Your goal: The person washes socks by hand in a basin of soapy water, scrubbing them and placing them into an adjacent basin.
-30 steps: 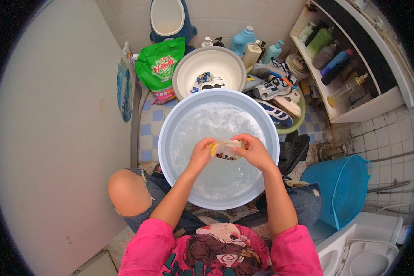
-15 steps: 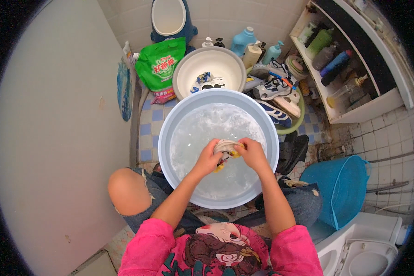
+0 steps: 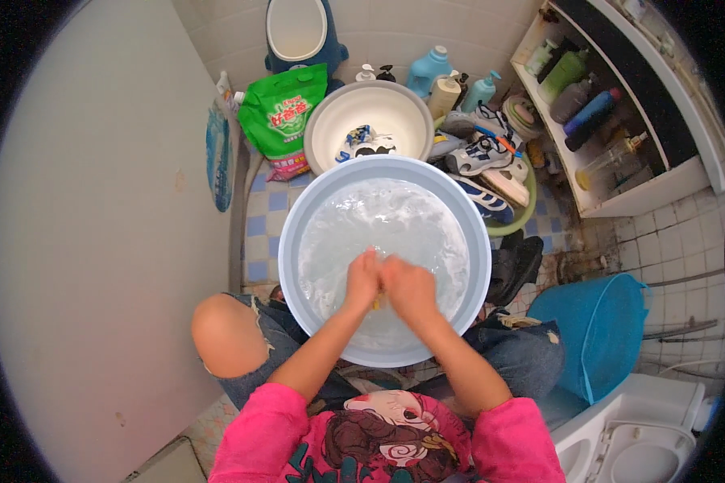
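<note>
A large light-blue basin (image 3: 291, 266) stands between my knees, holding cloudy, sudsy water (image 3: 334, 229). My left hand (image 3: 363, 278) and my right hand (image 3: 409, 286) meet over its middle, both closed and pressed together. Between and below them a bit of yellow on a small white-and-yellow cloth (image 3: 376, 303) shows; the hands hide most of it. Motion blurs the right hand's fingers. Just beyond, a white basin (image 3: 318, 129) with a grey rim holds patterned cloth pieces (image 3: 364, 145) in blue, white and black.
A green detergent bag (image 3: 282, 117) stands beside the white basin. Several pump bottles (image 3: 444, 95) line the wall. Shoes (image 3: 483, 157) fill a green tub at the right, near a shelf (image 3: 600, 189) of bottles. A blue bucket (image 3: 584, 334) and a white toilet (image 3: 644, 451) are at lower right.
Both hands have drawn together, the right one moving left and turning knuckles up. The cloth, stretched between them before, is now mostly covered. The water looks more stirred.
</note>
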